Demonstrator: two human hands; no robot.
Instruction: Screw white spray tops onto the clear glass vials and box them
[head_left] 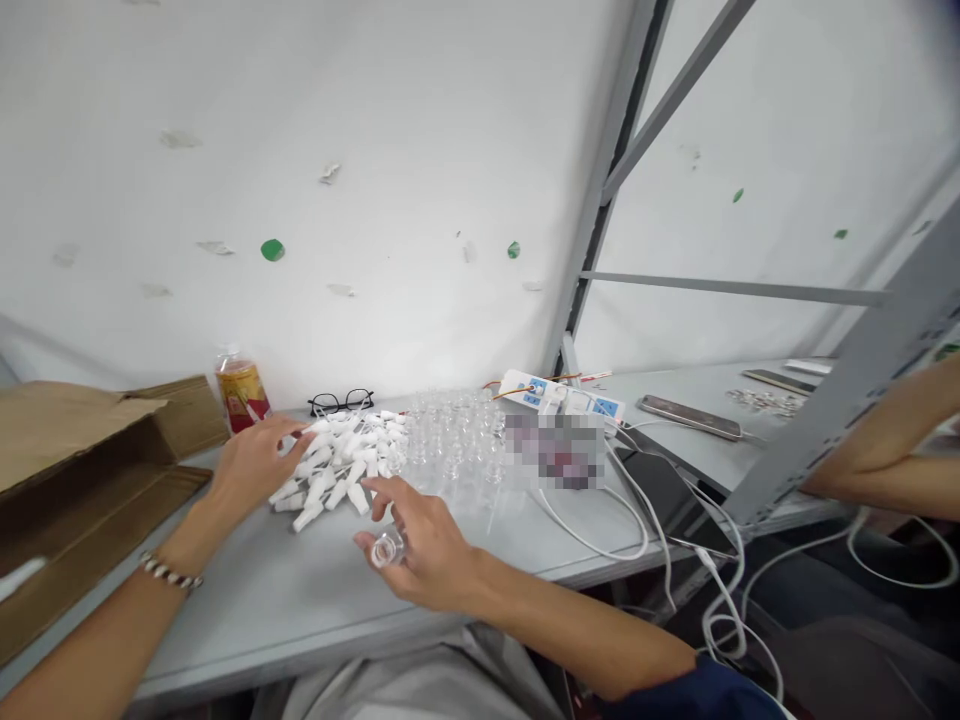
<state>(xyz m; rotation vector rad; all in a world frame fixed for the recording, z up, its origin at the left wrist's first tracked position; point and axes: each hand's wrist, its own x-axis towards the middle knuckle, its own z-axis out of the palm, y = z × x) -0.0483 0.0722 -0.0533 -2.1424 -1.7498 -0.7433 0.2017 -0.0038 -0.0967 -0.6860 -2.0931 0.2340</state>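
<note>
My right hand (424, 550) is closed around a small clear bottle (387, 549), its round open mouth facing me, above the front of the grey table (300, 590). At the left edge of a pile of white nozzle caps (337, 465), my left hand (262, 460) has its fingertips bent over the caps. Whether those fingertips grip a cap is too small to tell. Many clear bottles (450, 435) stand close together just right of the pile.
An open cardboard box (75, 500) is at the left. Behind are a drink bottle (242, 392), glasses (341, 402) and a power strip (559, 397). White cables, phones and a metal frame (847, 370) lie right, with another person's arm (892, 430) beyond.
</note>
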